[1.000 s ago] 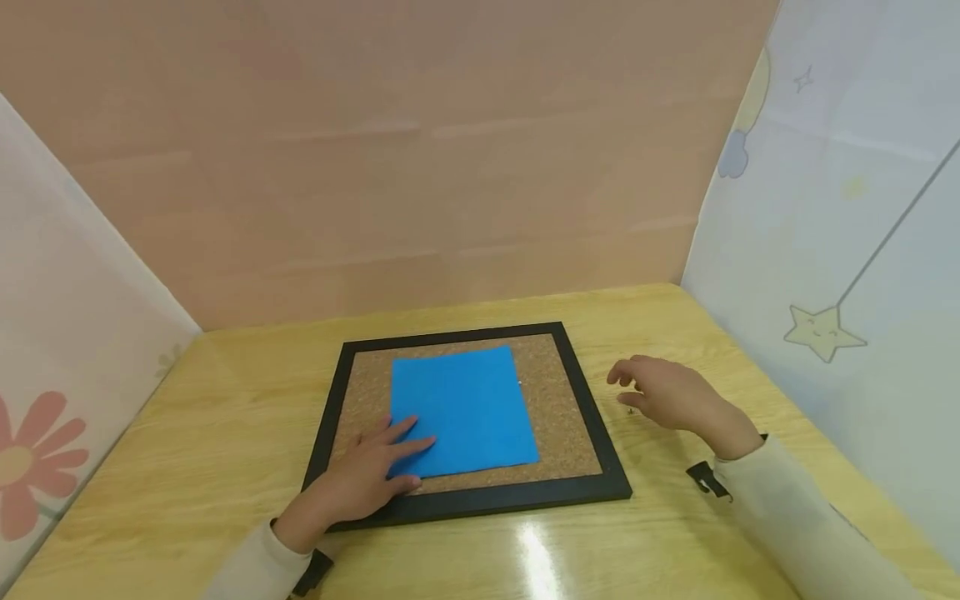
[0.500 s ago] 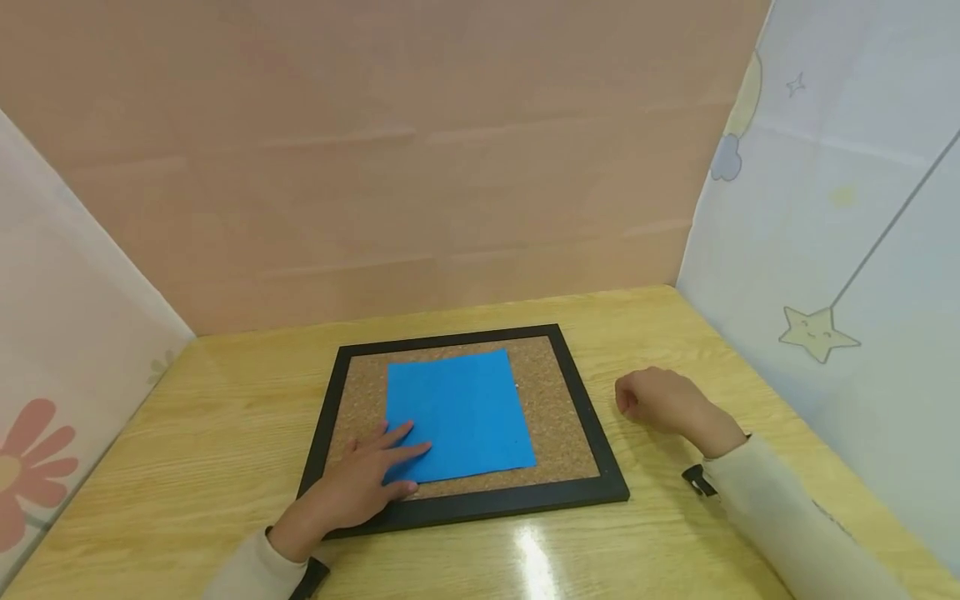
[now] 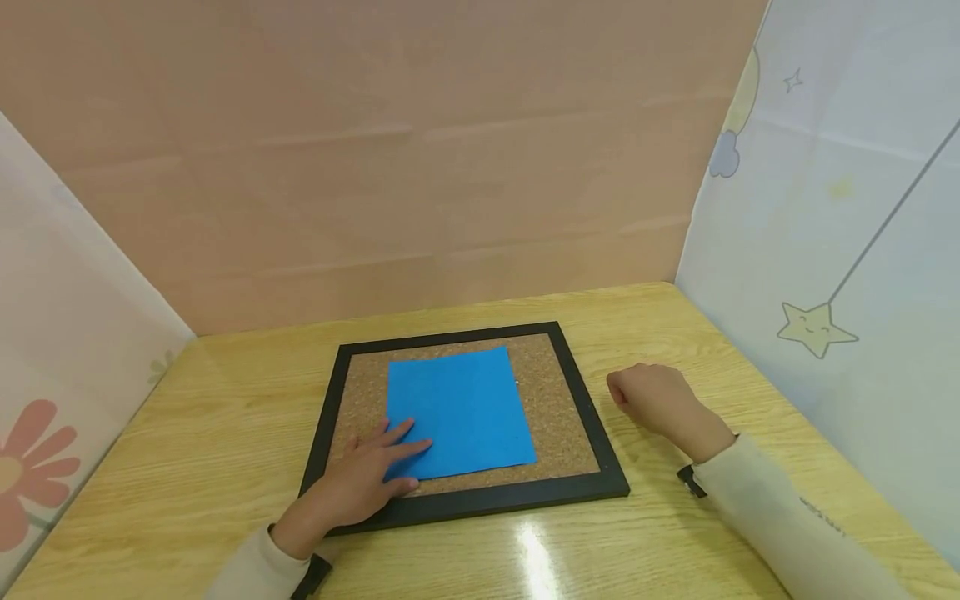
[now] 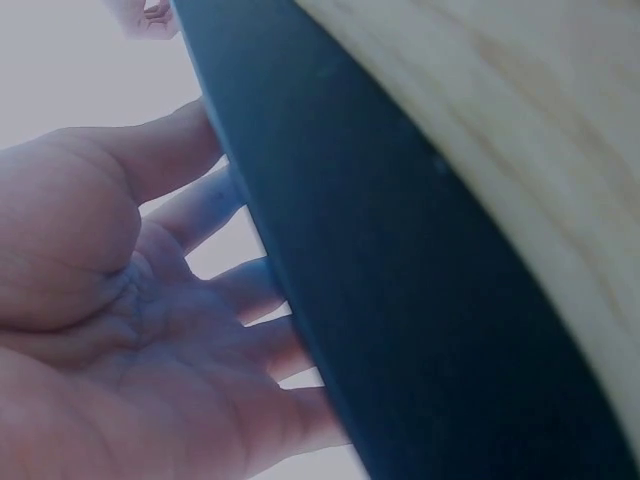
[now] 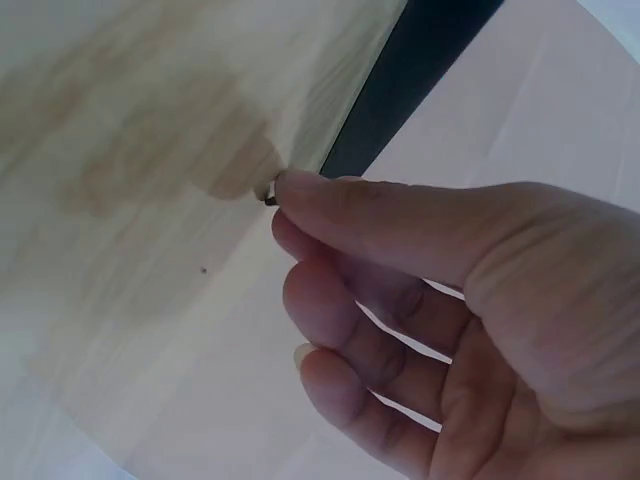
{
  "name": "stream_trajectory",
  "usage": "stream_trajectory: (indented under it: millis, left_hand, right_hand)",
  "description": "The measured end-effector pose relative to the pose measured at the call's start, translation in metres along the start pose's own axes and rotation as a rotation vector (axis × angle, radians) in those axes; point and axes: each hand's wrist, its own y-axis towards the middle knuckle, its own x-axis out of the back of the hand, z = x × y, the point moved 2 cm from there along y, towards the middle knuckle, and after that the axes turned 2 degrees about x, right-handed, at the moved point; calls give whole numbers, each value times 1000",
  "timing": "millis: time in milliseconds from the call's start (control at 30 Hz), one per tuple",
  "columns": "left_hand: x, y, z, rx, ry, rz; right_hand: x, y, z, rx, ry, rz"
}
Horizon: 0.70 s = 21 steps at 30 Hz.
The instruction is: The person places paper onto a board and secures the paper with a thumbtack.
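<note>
Item 1. Right hand (image 3: 660, 400): a second ago it hovered spread over a small pin on the surface (image 3: 225, 433); now it is curled into a loose fist beside the cork board (image 3: 551, 400). The right wrist view shows thumb and forefinger pinching a tiny metal pin (image 5: 269, 197) at its tip, just off the wood. Judgement: the pin is picked up and ready to carry to the paper.

Item 2. Left hand (image 3: 367, 479): unchanged; lies flat, fingers straight and spread, pressing the near left corner of the blue paper (image 3: 461, 412) onto the cork. It grips nothing.

Item 3. Blue paper: lies flat inside the black frame (image 3: 487, 500), slightly askew. A small pale dot near its far right corner may be a pin already set; too small to tell.

Item 4. Edges and room: the frame rim stands between the right hand and the cork, so the hand must pass over it. Bare surface lies right of and in front of the board. Cloth screens stand close at left, right and behind.
</note>
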Motion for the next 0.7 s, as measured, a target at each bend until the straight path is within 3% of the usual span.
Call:
stream_trajectory:
  millis: [100, 233, 567, 700]
  left_hand:
    - [0, 0, 0, 4, -3, 4]
    - [-1, 0, 0, 8, -10, 6]
    - [-4, 3, 4, -7, -1, 7]
    - [-3, 4, 4, -9, 3, 2]
  right_hand:
    - [1, 0, 2, 15, -19, -16]
    - [3, 0, -3, -4, 40, 53]
    - [-11, 6, -44, -16, 469, 236]
    - [-16, 7, -49, -26, 545, 270]
